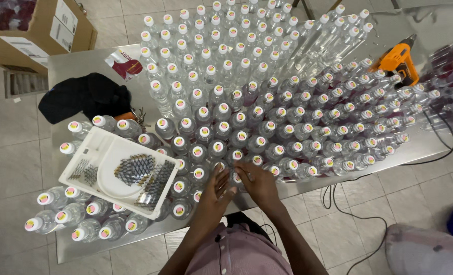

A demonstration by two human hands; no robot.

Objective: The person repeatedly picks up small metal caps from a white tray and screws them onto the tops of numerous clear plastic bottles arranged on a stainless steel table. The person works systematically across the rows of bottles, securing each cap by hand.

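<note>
Dozens of capped clear bottles (221, 109) crowd the steel table (78, 61). Your left hand (217, 187) and right hand (257, 182) close around one bottle (235, 179) at the near edge, fingers curled on it. A nudge could topple neighbours, and the white tray (115, 170) perched on bottle caps could slide.

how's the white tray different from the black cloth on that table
The white tray is rigid and rectangular with moulded compartments; the black cloth is soft and crumpled. The tray rests tilted on top of capped bottles and holds dark patterned pieces; the cloth lies on the metal table itself and carries nothing. Both sit left of the person's left hand and right hand.
</note>
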